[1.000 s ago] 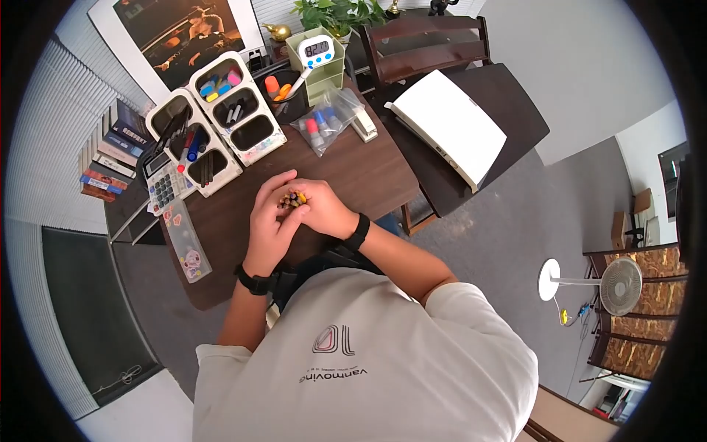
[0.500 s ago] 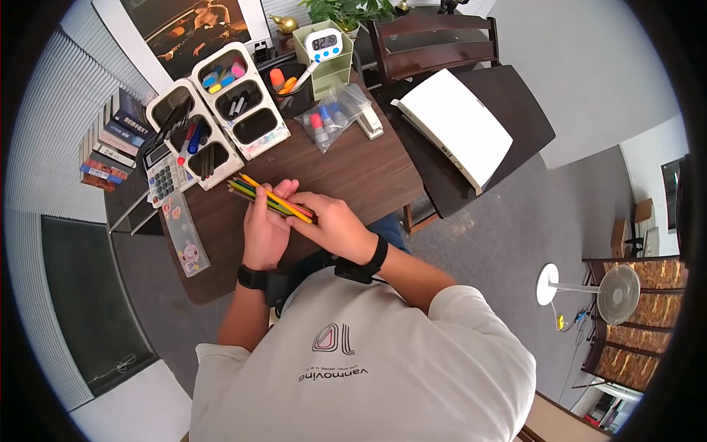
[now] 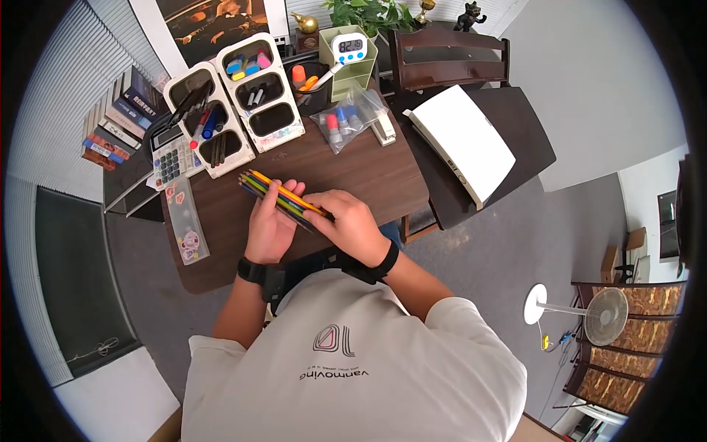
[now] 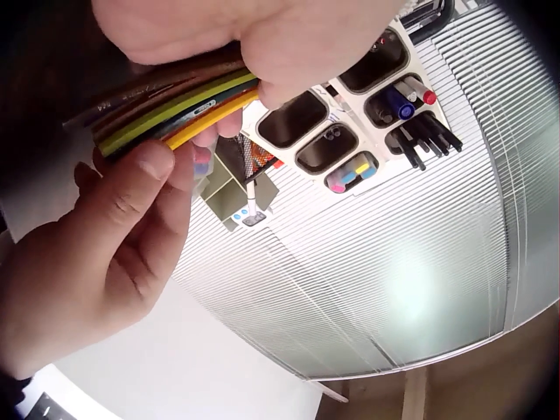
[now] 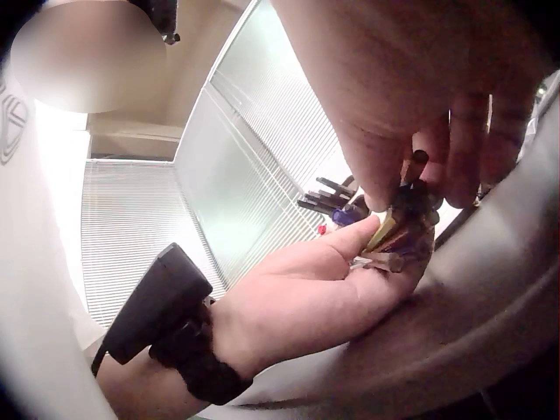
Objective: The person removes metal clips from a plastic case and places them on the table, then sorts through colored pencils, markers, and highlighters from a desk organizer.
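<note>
A bundle of several coloured pencils [image 3: 278, 197], yellow, green and dark ones among them, lies slantwise across both hands above the table's front part. My left hand [image 3: 271, 230] is palm up beneath it, thumb hooked over the pencils. At the bundle's right end, my right hand [image 3: 353, 225] pinches the pencils between thumb and fingers. In the left wrist view the right thumb presses on the pencils [image 4: 175, 109] near their ends, below the left palm [image 4: 254, 39]. The right wrist view shows pencil ends [image 5: 394, 236] between both hands, partly hidden by fingers.
White organisers [image 3: 258, 92] with pens and markers stand at the back left, beside a calculator [image 3: 177, 158] and a stickered case [image 3: 188, 225]. Behind the hands are a bag of bottles [image 3: 342, 121] and a stapler [image 3: 383, 127]. A white device [image 3: 468, 144] lies to the right.
A second ago the cupped hands held the bundle end-on; it has since tilted and lies lengthwise across them. The hands have shifted slightly apart, the right one further right. The head view has shifted.
</note>
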`<state>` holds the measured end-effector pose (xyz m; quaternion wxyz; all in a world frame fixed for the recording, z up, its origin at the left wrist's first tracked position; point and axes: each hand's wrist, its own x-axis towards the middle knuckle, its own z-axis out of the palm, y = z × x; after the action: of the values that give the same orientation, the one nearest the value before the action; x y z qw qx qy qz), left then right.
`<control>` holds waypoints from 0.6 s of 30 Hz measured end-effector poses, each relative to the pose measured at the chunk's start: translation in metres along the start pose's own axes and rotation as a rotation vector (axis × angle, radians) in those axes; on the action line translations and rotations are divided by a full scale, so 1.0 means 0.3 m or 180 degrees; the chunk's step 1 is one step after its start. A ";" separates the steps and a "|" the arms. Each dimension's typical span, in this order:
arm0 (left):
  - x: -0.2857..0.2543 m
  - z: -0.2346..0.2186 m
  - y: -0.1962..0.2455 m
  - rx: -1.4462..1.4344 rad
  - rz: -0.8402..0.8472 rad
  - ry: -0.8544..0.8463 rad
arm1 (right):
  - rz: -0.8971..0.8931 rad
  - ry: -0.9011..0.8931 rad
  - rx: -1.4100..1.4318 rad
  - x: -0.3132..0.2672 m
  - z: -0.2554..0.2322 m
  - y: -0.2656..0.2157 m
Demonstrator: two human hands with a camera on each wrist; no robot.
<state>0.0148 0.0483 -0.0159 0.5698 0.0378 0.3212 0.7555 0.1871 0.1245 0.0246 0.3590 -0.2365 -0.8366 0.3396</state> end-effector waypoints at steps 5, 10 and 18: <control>0.018 -0.005 0.015 -0.0121 -0.0171 0.0100 | 0.0232 0.0315 0.0319 0.018 -0.017 -0.029; 0.017 -0.008 0.045 -0.0264 -0.0372 -0.0019 | -0.0175 0.1255 0.0156 0.103 -0.055 -0.044; 0.001 -0.046 0.060 -0.0303 -0.0464 -0.0666 | -0.0865 0.0937 -0.0357 0.334 0.111 0.058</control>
<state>-0.0063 0.0400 -0.0172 0.6548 0.0658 0.2257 0.7183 0.1012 0.1868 0.0390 0.5061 -0.1882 -0.8169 0.2028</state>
